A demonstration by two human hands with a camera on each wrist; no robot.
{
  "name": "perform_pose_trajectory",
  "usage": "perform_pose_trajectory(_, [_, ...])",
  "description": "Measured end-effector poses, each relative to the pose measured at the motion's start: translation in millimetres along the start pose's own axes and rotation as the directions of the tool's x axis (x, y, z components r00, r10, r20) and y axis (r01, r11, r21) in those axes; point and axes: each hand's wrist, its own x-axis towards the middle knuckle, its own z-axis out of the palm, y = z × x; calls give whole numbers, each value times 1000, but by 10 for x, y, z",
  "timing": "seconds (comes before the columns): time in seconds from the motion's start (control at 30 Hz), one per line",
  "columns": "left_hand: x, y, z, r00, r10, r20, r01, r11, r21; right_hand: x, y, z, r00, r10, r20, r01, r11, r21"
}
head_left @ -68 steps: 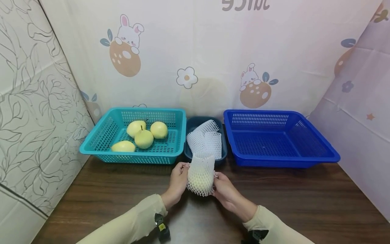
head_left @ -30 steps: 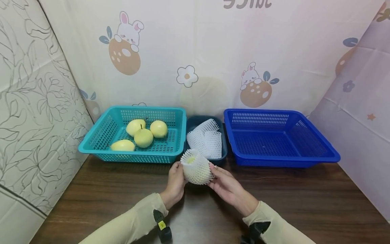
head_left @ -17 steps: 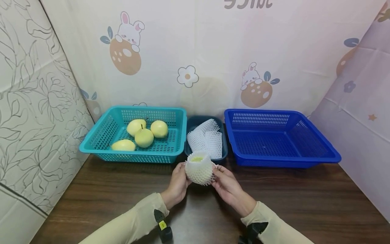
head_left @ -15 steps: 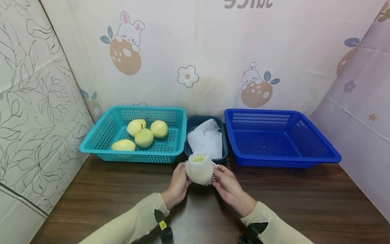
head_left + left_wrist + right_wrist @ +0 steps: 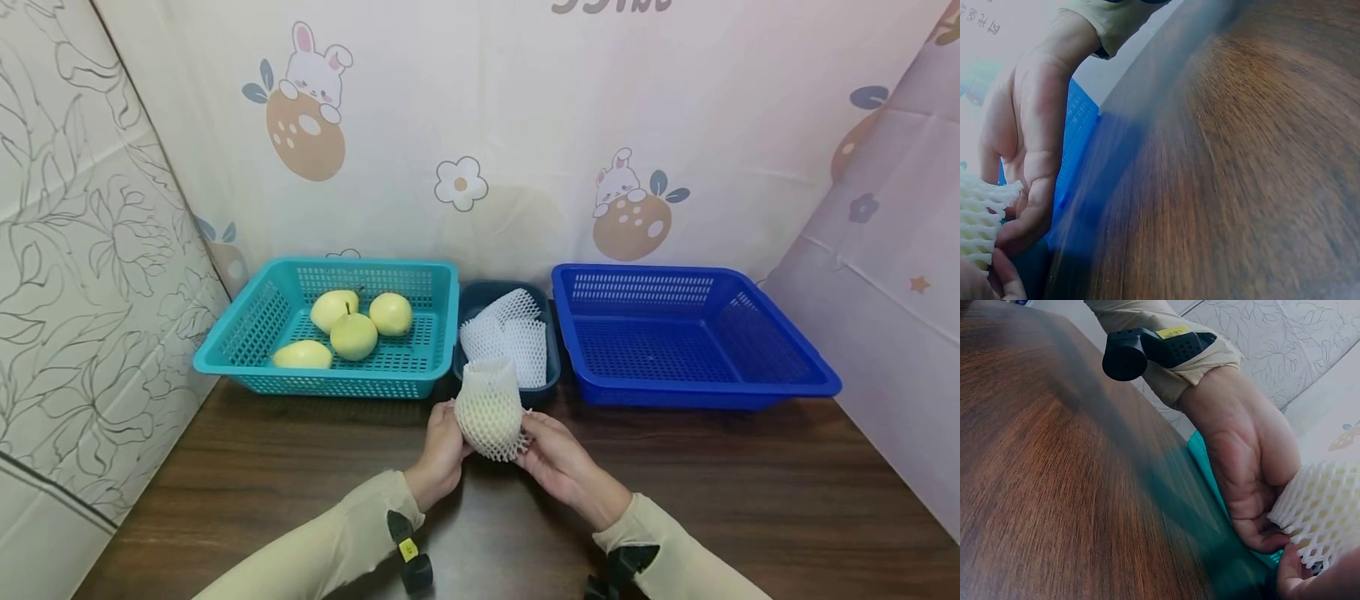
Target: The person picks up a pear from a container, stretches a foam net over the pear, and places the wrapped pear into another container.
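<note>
A white foam net sleeve point(image 5: 489, 412) surrounds a pale yellow-green pear, held just above the table between both hands. The pear shows only through the mesh. Beyond the fruit, the loose end of the sleeve stretches toward the small dark tray. My left hand point(image 5: 441, 457) pinches the sleeve's near edge on the left, and my right hand point(image 5: 564, 468) grips the same edge on the right. In the left wrist view, the right hand point(image 5: 1038, 131) curls its fingers at the net edge. In the right wrist view, the left hand point(image 5: 1241, 450) does likewise.
At the back left, a teal basket point(image 5: 330, 383) contains several pears point(image 5: 354, 337). A dark blue tray point(image 5: 553, 367) in the middle holds more foam nets point(image 5: 525, 350). Back right stands a blue basket point(image 5: 697, 400). A printed cloth point(image 5: 525, 100) hangs behind them.
The sleeved pear was turned so the net's opening and the pear's top faced the camera; now it has tipped back, with the loose end pointing away. Both hands keep their hold.
</note>
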Motion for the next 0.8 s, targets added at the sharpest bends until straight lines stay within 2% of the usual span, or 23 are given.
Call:
perform_pose_trajectory(0.2, [11, 20, 37, 998, 19, -66, -16, 999, 49, 16, 42, 44, 995, -73, -72, 74, 997, 6])
perform_pose_trajectory(0.37, [4, 37, 68, 997, 40, -70, -38, 998, 40, 38, 87, 83, 977, -147, -157, 147, 989, -10])
perform_pose_trajectory(0.53, [1, 44, 97, 996, 39, -74, -38, 999, 15, 69, 106, 97, 961, -198, -193, 193, 980, -41])
perform_pose_trajectory(0.67, [7, 43, 99, 997, 30, -67, -32, 999, -19, 84, 110, 88, 958, -212, -194, 207, 977, -49])
perform_pose_trajectory(0.8, [11, 46, 82, 998, 8, -58, -11, 998, -63, 75, 92, 35, 979, -161, -127, 154, 986, -59])
